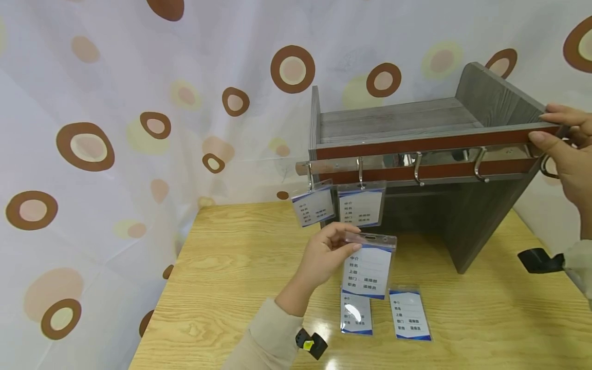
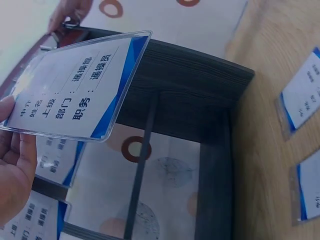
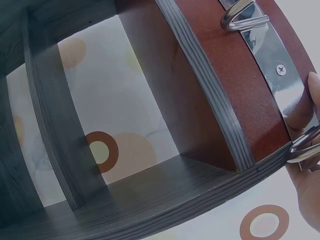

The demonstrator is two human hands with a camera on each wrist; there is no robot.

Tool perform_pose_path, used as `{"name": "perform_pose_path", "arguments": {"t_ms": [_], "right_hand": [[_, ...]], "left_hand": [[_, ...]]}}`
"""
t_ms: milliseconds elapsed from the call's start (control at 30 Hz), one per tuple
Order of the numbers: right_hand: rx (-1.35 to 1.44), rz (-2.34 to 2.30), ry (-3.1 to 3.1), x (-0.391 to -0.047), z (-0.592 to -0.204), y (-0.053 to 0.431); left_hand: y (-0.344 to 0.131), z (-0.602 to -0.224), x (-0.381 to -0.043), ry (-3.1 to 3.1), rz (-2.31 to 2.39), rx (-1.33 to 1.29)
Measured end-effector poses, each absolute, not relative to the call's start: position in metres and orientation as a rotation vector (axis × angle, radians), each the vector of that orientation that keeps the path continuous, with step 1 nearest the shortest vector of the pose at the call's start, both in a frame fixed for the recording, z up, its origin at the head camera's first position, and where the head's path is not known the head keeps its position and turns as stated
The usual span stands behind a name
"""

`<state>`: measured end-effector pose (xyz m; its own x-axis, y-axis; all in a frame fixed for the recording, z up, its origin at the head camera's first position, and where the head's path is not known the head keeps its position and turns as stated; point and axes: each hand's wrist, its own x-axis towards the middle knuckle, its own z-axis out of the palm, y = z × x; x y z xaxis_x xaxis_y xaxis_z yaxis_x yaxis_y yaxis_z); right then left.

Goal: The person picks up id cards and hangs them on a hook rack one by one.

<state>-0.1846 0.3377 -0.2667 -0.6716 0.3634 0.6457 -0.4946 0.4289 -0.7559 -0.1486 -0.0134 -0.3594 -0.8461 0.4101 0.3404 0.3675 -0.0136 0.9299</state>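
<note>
In the head view my left hand [image 1: 322, 256] pinches a name badge [image 1: 368, 272] in a clear plastic holder by its upper left corner, thumb in front. The badge hangs upright in the air, below the rack's front rail, its printed side showing. In the left wrist view that badge [image 2: 82, 85] fills the upper left. My right hand [image 1: 575, 154] holds the right end of the rack's front rail [image 1: 430, 139], beside the last hook [image 3: 306, 146]. Two other badges, one at the left [image 1: 314, 206] and one beside it [image 1: 362, 205], hang from the two leftmost hooks.
The grey wooden rack [image 1: 490, 216] stands on the wooden table [image 1: 231, 267], its metal strip bearing several hooks. Two more badges, one left [image 1: 356, 313] and one right [image 1: 410, 316], lie on the table in front. A spotted curtain [image 1: 115, 77] hangs behind.
</note>
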Motion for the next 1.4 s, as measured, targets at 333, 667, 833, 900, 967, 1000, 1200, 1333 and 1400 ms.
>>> {"name": "perform_pose_path", "arguments": {"t_ms": [333,667,833,900,967,1000,1200,1333,1400], "right_hand": [[0.154,1.354,-1.854,-0.185,-0.268,0.339],[0.168,1.305,-1.877,-0.185,-0.271,0.341],[0.152,1.321,-1.875,-0.187,-0.271,0.344],[0.158,1.330,-1.869,-0.187,-0.271,0.344],[0.165,1.332,-1.866,-0.187,-0.271,0.344],[0.172,1.331,-1.866,-0.187,-0.271,0.344],[0.219,1.313,-1.865,-0.186,-0.272,0.343],[0.222,1.309,-1.866,-0.186,-0.272,0.343],[0.228,1.309,-1.864,-0.187,-0.272,0.343]], "left_hand": [[0.001,-0.338,-0.155,2.185,2.071,0.997],[0.017,-0.324,-0.158,2.095,2.105,1.085],[0.027,-0.317,-0.162,2.078,2.115,1.102],[0.031,-0.315,-0.163,2.102,2.109,1.120],[0.035,-0.314,-0.165,2.135,2.097,1.124],[0.036,-0.313,-0.166,2.157,2.085,1.121],[0.046,-0.305,-0.166,2.275,2.021,1.081],[0.048,-0.292,-0.159,2.324,2.009,1.030],[0.049,-0.286,-0.155,2.339,2.012,1.005]]}}
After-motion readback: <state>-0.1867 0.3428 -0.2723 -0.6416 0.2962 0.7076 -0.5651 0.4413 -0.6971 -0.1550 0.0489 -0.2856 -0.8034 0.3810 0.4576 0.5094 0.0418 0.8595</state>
